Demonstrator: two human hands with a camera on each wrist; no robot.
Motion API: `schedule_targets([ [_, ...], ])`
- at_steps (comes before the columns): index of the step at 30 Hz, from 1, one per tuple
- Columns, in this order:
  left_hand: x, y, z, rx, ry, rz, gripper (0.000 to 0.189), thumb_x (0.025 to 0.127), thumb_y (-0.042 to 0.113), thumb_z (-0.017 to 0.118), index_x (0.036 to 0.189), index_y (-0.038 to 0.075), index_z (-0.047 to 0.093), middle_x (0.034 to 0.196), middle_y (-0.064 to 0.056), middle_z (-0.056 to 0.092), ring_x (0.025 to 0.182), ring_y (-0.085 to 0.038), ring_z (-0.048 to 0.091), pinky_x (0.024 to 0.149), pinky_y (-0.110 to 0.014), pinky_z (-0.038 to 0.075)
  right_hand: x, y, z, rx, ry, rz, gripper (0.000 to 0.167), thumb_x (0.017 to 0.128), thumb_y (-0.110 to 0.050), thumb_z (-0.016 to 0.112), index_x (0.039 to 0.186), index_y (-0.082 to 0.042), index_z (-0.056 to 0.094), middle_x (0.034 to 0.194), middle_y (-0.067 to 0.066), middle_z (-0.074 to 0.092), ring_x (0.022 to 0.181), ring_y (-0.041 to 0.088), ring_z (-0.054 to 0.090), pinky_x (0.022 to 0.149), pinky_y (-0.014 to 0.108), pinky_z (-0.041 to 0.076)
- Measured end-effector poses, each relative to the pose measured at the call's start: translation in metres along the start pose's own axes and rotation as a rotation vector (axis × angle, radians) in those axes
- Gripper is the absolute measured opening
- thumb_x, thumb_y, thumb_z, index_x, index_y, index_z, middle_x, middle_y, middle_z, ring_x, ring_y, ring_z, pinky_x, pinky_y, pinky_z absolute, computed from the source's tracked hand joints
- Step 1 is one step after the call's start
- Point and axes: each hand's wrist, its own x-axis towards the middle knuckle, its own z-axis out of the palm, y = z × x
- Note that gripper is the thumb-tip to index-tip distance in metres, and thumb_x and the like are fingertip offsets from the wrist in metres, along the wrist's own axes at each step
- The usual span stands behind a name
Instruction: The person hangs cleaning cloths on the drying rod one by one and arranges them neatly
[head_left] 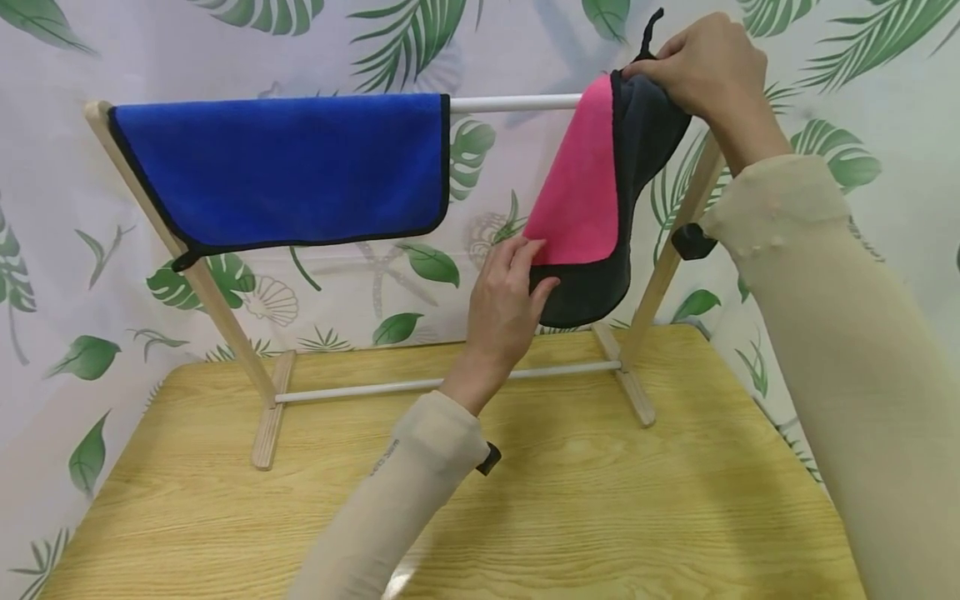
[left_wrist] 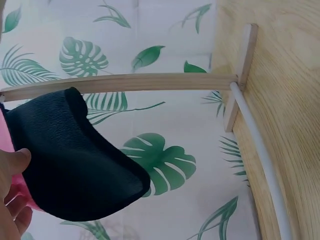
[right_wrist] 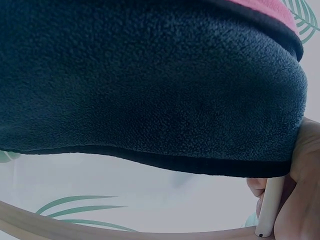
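A two-sided towel (head_left: 581, 183), pink on one face and dark grey on the other with black edging, hangs folded over the right part of the rack's white top bar (head_left: 517, 103). My right hand (head_left: 708, 67) pinches it up at the bar, close to a black hanging loop (head_left: 651, 33). Lower down, my left hand (head_left: 506, 292) holds the towel's left edge; the left wrist view has the thumb (left_wrist: 19, 161) on the dark face and fingers by the pink one. Dark fleece (right_wrist: 150, 90) fills much of the right wrist view.
Over the bar's left part lies a blue towel (head_left: 285, 171) with black edging. The rack's wooden posts (head_left: 225, 321) stand on feet on a wood-grain table (head_left: 637, 500), joined low down by a white rod (head_left: 360, 390). Leaf-patterned cloth (head_left: 45, 275) rises behind.
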Motion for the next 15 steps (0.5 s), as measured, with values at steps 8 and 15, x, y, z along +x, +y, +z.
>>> schedule_targets([
  [8, 0.004, -0.002, 0.012, 0.06, 0.086, 0.041, 0.043, 0.09, 0.012, 0.083, 0.127, 0.001, 0.064, 0.125, -0.015, 0.059, 0.118, -0.028, 0.058, 0.11, -0.028, 0.042, -0.003, -0.003, -0.003, -0.001, -0.002, 0.007, 0.066, 0.101, -0.054, 0.056, 0.122, 0.007, 0.071, 0.06, -0.002, 0.048, 0.082, 0.024, 0.043, 0.072, 0.038, 0.033],
  [15, 0.007, -0.005, 0.019, 0.074, 0.135, 0.041, 0.026, 0.096, 0.009, 0.072, 0.121, 0.002, 0.067, 0.122, -0.014, 0.061, 0.114, -0.028, 0.06, 0.106, -0.03, 0.045, -0.003, -0.003, -0.002, -0.001, 0.001, 0.003, 0.065, 0.101, -0.054, 0.056, 0.117, 0.007, 0.072, 0.059, -0.002, 0.048, 0.08, 0.024, 0.043, 0.07, 0.039, 0.033],
])
